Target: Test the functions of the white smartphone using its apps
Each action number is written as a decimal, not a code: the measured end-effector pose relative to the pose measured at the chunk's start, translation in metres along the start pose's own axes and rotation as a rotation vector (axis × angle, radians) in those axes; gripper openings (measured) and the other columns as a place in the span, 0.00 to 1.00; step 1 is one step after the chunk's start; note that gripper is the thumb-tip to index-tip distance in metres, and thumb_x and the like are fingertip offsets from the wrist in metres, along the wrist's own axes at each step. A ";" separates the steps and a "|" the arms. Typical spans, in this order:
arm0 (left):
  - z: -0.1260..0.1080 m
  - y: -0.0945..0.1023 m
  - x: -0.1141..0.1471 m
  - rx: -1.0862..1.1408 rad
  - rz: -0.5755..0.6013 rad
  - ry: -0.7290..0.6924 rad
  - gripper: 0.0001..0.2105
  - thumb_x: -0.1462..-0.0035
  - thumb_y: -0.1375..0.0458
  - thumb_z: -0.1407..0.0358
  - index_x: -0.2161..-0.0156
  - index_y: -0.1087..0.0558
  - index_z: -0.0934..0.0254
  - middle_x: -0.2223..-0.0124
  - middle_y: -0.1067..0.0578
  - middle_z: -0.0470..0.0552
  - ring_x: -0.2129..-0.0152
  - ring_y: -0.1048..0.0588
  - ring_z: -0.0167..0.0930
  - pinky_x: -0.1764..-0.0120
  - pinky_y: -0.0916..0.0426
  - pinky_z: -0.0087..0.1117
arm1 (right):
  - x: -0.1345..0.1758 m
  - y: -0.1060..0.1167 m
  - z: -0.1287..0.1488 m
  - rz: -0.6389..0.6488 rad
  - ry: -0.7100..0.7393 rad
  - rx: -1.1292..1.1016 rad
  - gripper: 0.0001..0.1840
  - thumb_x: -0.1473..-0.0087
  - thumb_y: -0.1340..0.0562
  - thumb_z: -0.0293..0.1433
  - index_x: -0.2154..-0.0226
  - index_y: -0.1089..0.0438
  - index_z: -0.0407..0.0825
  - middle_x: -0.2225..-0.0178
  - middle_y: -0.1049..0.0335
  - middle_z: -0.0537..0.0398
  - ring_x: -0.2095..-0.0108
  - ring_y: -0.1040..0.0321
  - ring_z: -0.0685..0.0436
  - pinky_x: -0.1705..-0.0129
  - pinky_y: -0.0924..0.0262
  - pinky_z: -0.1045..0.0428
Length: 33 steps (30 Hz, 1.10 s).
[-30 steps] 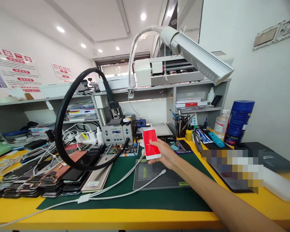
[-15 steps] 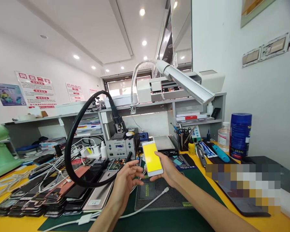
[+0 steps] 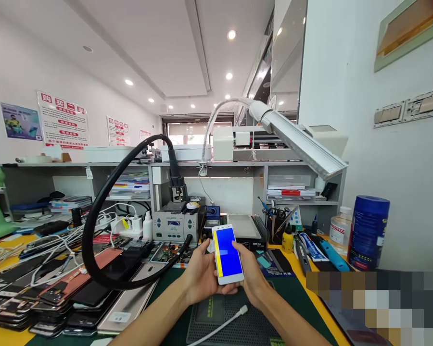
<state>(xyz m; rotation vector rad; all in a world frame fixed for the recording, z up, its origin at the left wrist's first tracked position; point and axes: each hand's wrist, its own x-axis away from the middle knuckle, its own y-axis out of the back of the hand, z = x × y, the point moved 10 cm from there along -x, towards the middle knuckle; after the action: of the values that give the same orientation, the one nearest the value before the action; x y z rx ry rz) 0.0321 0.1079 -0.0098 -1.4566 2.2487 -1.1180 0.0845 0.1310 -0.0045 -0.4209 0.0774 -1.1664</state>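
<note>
A white smartphone [image 3: 228, 253] is held upright and slightly tilted over the workbench. Its screen is mostly blue, with a yellow strip down the left side. My right hand [image 3: 251, 274] grips its right edge, the thumb resting on the screen. At the left edge my left hand [image 3: 201, 275] cradles the phone, its fingers partly hidden behind and beneath it. Below the hands lies a dark perforated pad [image 3: 234, 327] on a green mat [image 3: 292, 298]. A white cable [image 3: 227, 321] runs across the pad, its plug end loose.
Stacked phones [image 3: 54, 298] fill the left side, with tangled white cables above them. A thick black hose [image 3: 90, 240] loops from a hot-air station [image 3: 175, 226]. An overhead lamp [image 3: 299, 139] reaches over the bench. A tool holder [image 3: 279, 228] and a blue canister [image 3: 368, 233] stand at right.
My left hand has moved from beside the phone onto its left edge. The screen has turned from all yellow to mostly blue. The camera view has shifted, with the ceiling showing more.
</note>
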 end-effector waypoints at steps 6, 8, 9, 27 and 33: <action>0.005 -0.006 0.004 -0.115 0.130 0.075 0.35 0.45 0.60 0.35 0.54 0.29 0.64 0.68 0.27 0.54 0.72 0.26 0.40 0.55 0.37 0.59 | 0.000 0.007 -0.001 -0.117 0.018 0.075 0.29 0.43 0.46 0.50 0.55 0.32 0.42 0.79 0.27 0.48 0.82 0.29 0.38 0.89 0.36 0.48; 0.006 -0.003 0.005 -0.097 0.117 0.093 0.36 0.44 0.60 0.35 0.52 0.30 0.64 0.64 0.26 0.56 0.70 0.26 0.40 0.55 0.37 0.59 | -0.001 0.006 -0.003 -0.107 -0.001 0.094 0.28 0.43 0.46 0.49 0.54 0.33 0.42 0.79 0.27 0.49 0.81 0.28 0.37 0.89 0.36 0.48; 0.006 -0.001 0.005 -0.087 0.105 0.102 0.36 0.44 0.60 0.35 0.52 0.30 0.64 0.63 0.26 0.57 0.69 0.26 0.41 0.55 0.37 0.59 | -0.001 0.006 -0.004 -0.100 -0.010 0.101 0.28 0.43 0.46 0.49 0.53 0.33 0.43 0.78 0.27 0.49 0.80 0.27 0.36 0.89 0.36 0.48; 0.009 -0.010 0.011 -0.051 0.254 0.153 0.32 0.44 0.58 0.37 0.46 0.35 0.59 0.58 0.26 0.58 0.71 0.26 0.41 0.54 0.39 0.57 | -0.004 0.011 -0.008 -0.129 -0.054 0.248 0.22 0.46 0.42 0.46 0.57 0.31 0.46 0.80 0.35 0.57 0.80 0.33 0.43 0.89 0.40 0.53; 0.008 -0.002 0.008 -0.048 0.217 0.145 0.30 0.45 0.56 0.38 0.48 0.34 0.58 0.59 0.26 0.58 0.72 0.26 0.41 0.56 0.38 0.54 | -0.009 0.013 -0.004 -0.123 0.050 0.214 0.19 0.48 0.39 0.43 0.60 0.30 0.47 0.79 0.32 0.57 0.80 0.34 0.44 0.82 0.39 0.53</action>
<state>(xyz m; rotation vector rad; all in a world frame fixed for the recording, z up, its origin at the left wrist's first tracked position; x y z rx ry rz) 0.0335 0.0971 -0.0123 -1.1459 2.4773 -1.1405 0.0908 0.1422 -0.0142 -0.2095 -0.0302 -1.2917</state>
